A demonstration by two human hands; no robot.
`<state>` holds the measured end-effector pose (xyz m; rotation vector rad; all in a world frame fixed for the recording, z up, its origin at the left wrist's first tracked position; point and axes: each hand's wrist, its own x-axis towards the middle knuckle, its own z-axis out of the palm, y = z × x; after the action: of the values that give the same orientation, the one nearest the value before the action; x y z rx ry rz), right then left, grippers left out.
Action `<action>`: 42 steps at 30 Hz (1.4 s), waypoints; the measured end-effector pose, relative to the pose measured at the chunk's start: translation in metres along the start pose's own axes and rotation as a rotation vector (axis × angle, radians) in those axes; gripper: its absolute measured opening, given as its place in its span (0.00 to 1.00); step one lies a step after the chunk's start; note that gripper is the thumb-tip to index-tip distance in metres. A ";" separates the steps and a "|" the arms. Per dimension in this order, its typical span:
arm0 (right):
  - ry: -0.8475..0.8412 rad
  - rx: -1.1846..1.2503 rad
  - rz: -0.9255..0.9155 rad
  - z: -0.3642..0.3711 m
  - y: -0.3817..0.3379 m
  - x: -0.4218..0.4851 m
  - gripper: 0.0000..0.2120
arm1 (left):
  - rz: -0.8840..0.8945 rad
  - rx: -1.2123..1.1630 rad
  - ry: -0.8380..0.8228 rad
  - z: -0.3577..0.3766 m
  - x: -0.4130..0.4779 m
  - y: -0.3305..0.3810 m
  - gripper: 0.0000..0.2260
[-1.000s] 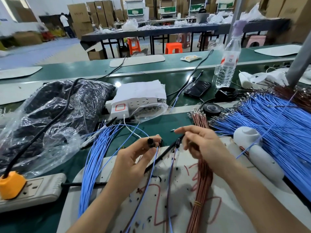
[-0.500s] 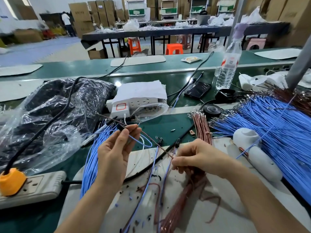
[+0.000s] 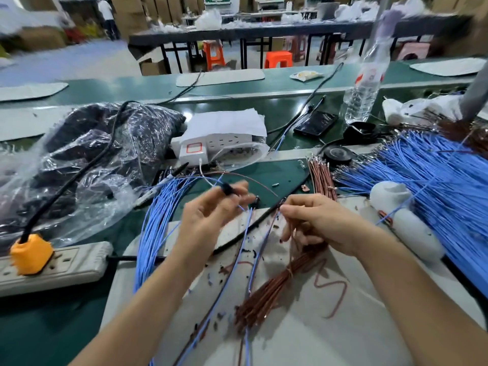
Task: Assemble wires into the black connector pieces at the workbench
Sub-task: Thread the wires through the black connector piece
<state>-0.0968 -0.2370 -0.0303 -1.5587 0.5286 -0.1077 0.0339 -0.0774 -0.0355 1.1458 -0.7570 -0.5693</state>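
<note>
Black connector (image 3: 227,190) lies crosswise in left hand (image 3: 208,220).

Two bare forearms at the near edge, with ungloved left hand (image 3: 208,220) and right hand (image 3: 319,223), sleeveless throughout.

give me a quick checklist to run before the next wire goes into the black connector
1. Black connector gripped: ok, the left hand pinches it at its fingertips.
2. Wire supply in hand: ok, the right hand curls its fingers on the brown wire bundle lying on the white mat.
3. One brown wire singled out: cannot tell, fingers cover it.
4. Wire tip lined up with the connector: not ok, the hands are apart.
5. Blue wire seated in the connector: cannot tell, motion blur.
</note>
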 end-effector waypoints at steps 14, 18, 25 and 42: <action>0.473 0.690 -0.185 0.003 -0.003 0.004 0.14 | 0.119 0.604 -0.395 0.009 -0.016 -0.004 0.08; 0.498 0.646 -0.350 0.011 -0.014 -0.005 0.15 | 0.141 0.550 -0.321 0.005 -0.012 -0.005 0.08; 0.510 0.368 -0.665 0.035 -0.023 -0.020 0.10 | 0.211 0.395 -0.197 0.005 -0.009 -0.006 0.08; 0.514 -0.043 -0.928 0.058 -0.016 -0.026 0.07 | 0.207 0.543 -0.147 0.001 -0.006 -0.006 0.15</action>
<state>-0.0933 -0.1739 -0.0124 -1.7101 0.1529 -1.2303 0.0290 -0.0759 -0.0423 1.5081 -1.1878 -0.2781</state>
